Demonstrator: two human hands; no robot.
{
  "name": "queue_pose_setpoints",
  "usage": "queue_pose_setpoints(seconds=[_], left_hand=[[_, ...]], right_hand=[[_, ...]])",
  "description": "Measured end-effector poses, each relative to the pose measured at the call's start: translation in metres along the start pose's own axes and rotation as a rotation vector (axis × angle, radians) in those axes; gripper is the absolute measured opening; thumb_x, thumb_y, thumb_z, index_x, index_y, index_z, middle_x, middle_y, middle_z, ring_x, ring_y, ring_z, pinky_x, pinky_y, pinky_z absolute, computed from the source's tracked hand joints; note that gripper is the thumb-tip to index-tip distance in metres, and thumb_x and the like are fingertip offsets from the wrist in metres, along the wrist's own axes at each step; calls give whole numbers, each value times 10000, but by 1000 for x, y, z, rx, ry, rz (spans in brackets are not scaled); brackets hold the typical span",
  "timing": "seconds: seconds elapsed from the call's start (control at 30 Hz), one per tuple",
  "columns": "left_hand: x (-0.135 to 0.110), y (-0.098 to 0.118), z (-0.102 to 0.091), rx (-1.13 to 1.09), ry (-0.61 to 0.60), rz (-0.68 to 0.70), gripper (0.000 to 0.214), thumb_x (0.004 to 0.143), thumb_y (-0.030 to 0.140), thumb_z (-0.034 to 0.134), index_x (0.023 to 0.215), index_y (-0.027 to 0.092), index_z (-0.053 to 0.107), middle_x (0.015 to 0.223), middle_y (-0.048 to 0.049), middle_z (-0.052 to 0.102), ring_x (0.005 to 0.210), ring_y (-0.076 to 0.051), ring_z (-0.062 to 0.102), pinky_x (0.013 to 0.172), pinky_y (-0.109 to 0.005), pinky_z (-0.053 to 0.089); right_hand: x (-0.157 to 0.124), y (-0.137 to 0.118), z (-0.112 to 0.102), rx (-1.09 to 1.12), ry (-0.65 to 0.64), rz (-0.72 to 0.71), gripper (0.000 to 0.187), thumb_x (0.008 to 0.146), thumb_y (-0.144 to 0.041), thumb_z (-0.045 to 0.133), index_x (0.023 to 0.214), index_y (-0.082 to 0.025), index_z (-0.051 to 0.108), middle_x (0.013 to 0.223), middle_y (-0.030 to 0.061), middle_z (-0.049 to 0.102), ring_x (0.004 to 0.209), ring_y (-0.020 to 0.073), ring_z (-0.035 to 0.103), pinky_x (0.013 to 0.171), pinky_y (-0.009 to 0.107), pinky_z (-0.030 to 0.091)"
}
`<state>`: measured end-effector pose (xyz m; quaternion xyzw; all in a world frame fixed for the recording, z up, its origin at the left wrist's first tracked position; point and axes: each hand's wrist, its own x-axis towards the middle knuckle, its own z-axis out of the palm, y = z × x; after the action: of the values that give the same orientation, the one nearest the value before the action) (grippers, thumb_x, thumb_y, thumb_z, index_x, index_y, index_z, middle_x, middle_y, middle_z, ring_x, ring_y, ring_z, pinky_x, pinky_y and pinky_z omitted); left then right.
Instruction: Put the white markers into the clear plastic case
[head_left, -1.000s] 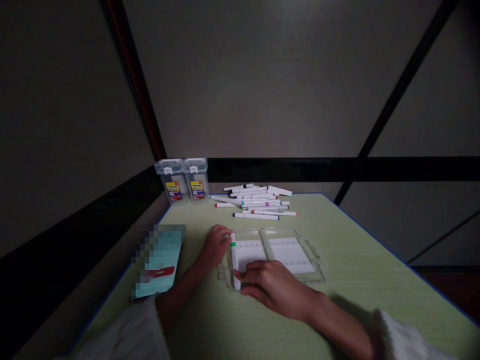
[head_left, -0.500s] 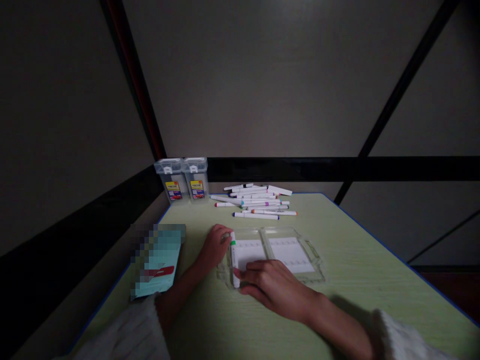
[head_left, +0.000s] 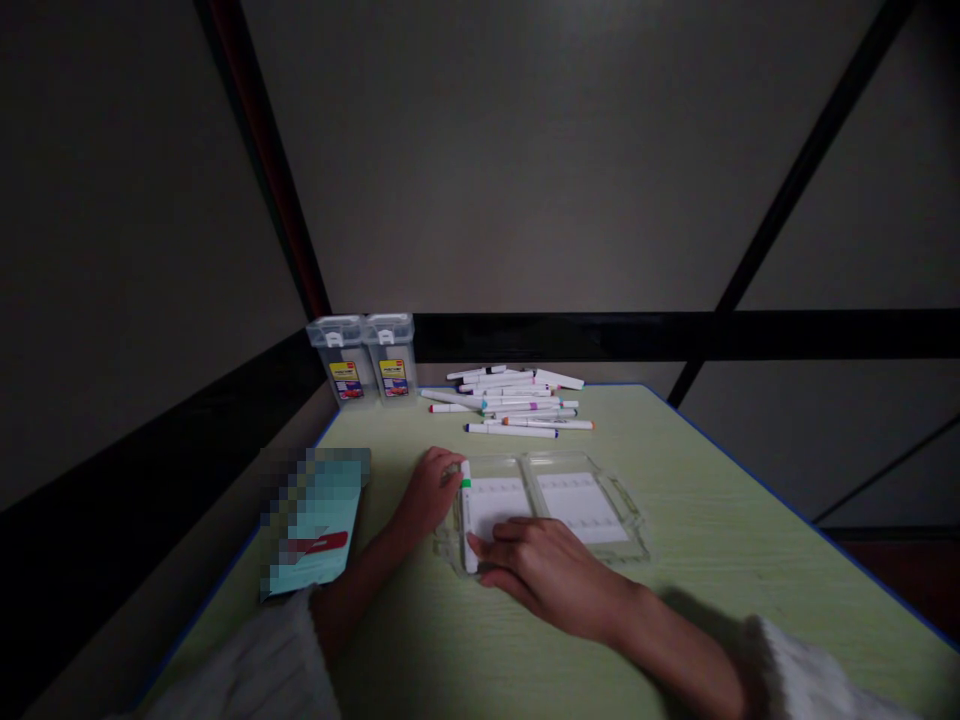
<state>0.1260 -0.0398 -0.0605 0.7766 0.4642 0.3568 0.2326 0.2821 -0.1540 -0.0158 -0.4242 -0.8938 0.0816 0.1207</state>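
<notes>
A white marker (head_left: pixel 466 510) with a green band lies lengthwise along the left side of an open clear plastic case (head_left: pixel 529 495) with white printed sheets in its two halves. The fingers of my left hand (head_left: pixel 433 492) are curled closed at the marker's far end, by the green band. My right hand (head_left: pixel 544 570) lies over the near part of the case, its index fingertip on the marker's near end and its thumb close beside it. The palm sides of both hands are hidden.
Several white markers (head_left: pixel 517 395) with coloured ends lie in a loose pile at the back of the table (head_left: pixel 720 560). Two clear lidded boxes (head_left: pixel 391 360) stand at the back left, against the wall. A teal package (head_left: pixel 319 515), partly blurred, lies left of my left forearm.
Almost nothing differs. Both hands keep their places on the marker, and the view has shifted very slightly.
</notes>
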Motion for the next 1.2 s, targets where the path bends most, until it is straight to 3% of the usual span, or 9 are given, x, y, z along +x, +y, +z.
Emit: queue_pose_setpoints(seconds=[0.77, 1.03, 1.2], left_hand=[[-1, 9, -3, -38, -32, 51, 184, 662, 80, 479, 770, 153, 608, 807, -22, 557, 830, -154, 535, 816, -305, 421], [-3, 10, 0, -5, -43, 94, 141, 670, 93, 499, 757, 139, 599, 781, -29, 558, 803, -153, 534, 775, -293, 426], [-4, 12, 1, 15, -27, 112, 129, 678, 96, 502, 752, 154, 591, 782, -21, 557, 804, -148, 535, 771, -288, 426]], right_hand=[[-2, -1, -4, -97, -21, -68, 318, 818, -307, 440, 1078, -165, 556, 808, 57, 670, 693, 181, 605, 559, 280, 351], [-2, -1, -9, -100, -52, -71, 313, 792, -393, 464, 939, -164, 618, 703, 46, 671, 603, 171, 602, 505, 265, 300], [-2, 2, -8, -81, -10, -53, 310, 833, -379, 413, 961, -172, 606, 732, 44, 667, 629, 161, 597, 533, 257, 310]])
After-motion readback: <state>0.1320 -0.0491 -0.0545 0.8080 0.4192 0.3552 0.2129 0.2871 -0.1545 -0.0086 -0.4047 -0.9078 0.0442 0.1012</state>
